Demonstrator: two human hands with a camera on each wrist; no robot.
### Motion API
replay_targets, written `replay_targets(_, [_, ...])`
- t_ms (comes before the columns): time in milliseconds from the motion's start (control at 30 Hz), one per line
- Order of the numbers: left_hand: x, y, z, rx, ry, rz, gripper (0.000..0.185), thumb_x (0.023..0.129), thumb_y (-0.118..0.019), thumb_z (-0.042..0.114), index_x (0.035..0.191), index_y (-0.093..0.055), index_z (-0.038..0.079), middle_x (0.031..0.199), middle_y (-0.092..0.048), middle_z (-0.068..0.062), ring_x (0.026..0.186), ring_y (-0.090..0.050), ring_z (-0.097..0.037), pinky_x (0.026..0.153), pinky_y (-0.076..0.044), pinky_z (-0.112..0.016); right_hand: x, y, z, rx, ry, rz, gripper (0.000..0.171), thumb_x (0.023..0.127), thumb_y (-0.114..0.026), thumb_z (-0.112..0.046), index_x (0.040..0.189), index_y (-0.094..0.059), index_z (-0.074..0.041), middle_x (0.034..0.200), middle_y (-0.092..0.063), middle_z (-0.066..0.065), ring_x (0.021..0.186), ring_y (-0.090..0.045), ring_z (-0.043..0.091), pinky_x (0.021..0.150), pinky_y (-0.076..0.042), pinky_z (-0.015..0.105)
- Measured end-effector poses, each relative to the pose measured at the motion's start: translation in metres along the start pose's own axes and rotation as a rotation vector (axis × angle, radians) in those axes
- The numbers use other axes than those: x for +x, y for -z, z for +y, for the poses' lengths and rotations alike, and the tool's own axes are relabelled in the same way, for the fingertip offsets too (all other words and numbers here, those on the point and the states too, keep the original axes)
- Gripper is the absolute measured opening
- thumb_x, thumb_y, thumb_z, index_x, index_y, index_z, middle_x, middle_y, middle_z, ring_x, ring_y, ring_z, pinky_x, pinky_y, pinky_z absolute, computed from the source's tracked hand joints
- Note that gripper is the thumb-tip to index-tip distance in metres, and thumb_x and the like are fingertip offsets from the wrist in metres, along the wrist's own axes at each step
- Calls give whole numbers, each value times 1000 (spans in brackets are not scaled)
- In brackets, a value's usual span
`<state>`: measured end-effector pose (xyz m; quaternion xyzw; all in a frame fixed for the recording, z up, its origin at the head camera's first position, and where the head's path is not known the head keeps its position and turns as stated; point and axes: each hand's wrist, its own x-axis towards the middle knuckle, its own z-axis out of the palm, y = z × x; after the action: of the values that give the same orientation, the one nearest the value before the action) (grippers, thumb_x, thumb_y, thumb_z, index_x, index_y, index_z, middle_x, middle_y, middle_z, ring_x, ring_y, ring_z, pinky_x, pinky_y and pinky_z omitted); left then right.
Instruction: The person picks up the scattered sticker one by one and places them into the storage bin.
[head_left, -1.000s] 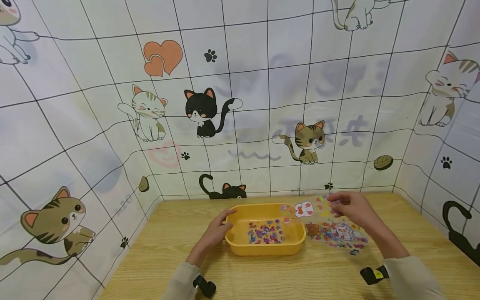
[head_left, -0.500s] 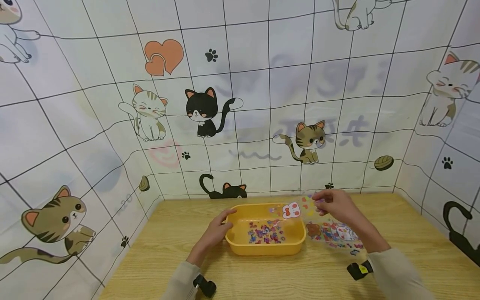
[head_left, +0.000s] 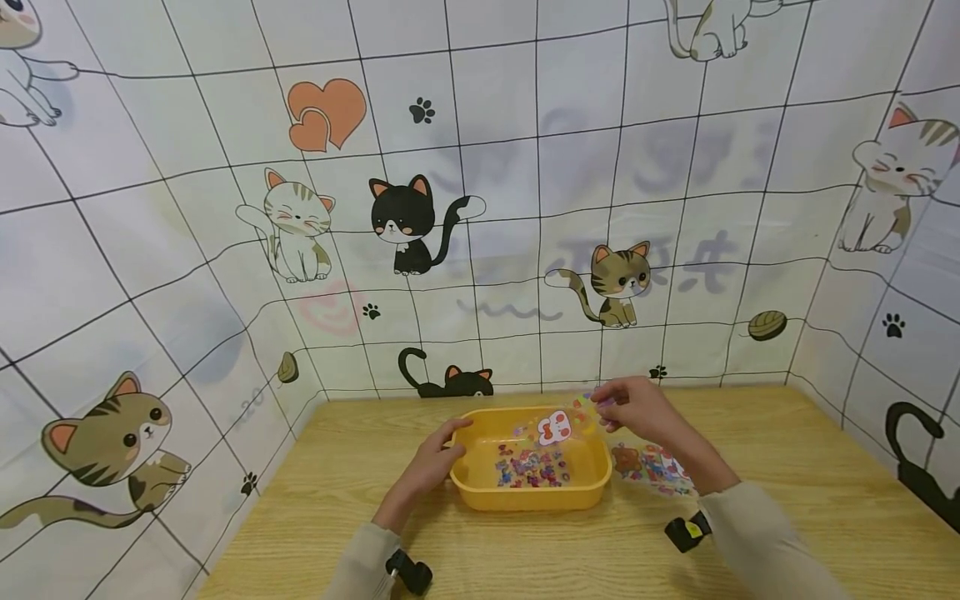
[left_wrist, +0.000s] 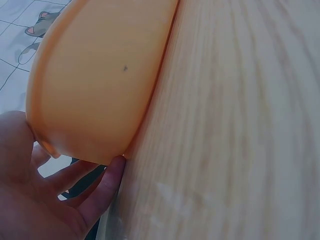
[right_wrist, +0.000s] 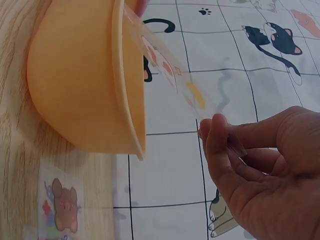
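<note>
Head view: the widest thing is a white wall covering [head_left: 495, 167] ruled with thin dark lines and printed with cats, paw marks and an orange heart. Before it stands a table [head_left: 480, 550] with a pale wood grain. On the table sits a yellow tub [head_left: 528, 500], upright and open at the top, its long side facing the person. Two light sleeves reach in from the near edge, the left sleeve [head_left: 367, 558] and the right sleeve [head_left: 757, 533]. The left hand [head_left: 435, 458] grips the tub's left end; in the left wrist view its fingers lie against the end wall, one fingertip down by the table. The right hand [head_left: 637, 408] has its thumb and fingers closed in a pinch on one end of a clear sheet [head_left: 555, 428], beyond the tub's far right corner. That sheet slants down to the left over the tub's opening and shows a white animal face with red on it; whether it touches the rim, I cannot tell. Just right of the tub, flat on the table, lie clear printed sheets [head_left: 652, 467], partly covered by the right arm. A black camera [head_left: 687, 532] sits at the right cuff, and a brown bear [right_wrist: 66, 205] shows on the printed sheets. Smallest of all, colourful pieces [head_left: 532, 468] lie scattered on the tub's floor
</note>
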<state>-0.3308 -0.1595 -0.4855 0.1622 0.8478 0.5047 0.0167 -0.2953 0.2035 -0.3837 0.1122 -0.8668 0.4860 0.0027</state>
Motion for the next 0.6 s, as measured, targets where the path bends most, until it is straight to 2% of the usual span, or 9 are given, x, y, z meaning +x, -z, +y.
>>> replay_targets(267, [-2, 1, 1, -17, -22, 4, 47, 101, -54, 12, 147, -56, 13, 162, -42, -20, 148, -39, -46, 108, -48, -58, 17, -18, -14, -20, 28, -46, 22, 98, -61, 3, 117, -68, 11, 99, -70, 20, 72, -67, 17, 69, -63, 33])
replay_targets(433, [-3, 1, 2, -3, -24, 0, 47, 102, -53, 12, 148, -55, 13, 162, -41, -19, 147, -41, -46, 107, -49, -56, 27, -28, -23, -36, 24, -72, 21, 98, -61, 4, 116, -69, 11, 94, -70, 19, 68, -66, 16, 72, -63, 39])
replay_targets(600, [-2, 1, 1, -1, -20, -6, 47, 102, -52, 13, 149, -55, 15, 163, -42, -17, 147, -42, -45, 108, -49, -56, 35, -36, -27, -54, 27, -90, 20, 96, -62, 4, 114, -69, 11, 97, -72, 20, 66, -66, 16, 71, -63, 38])
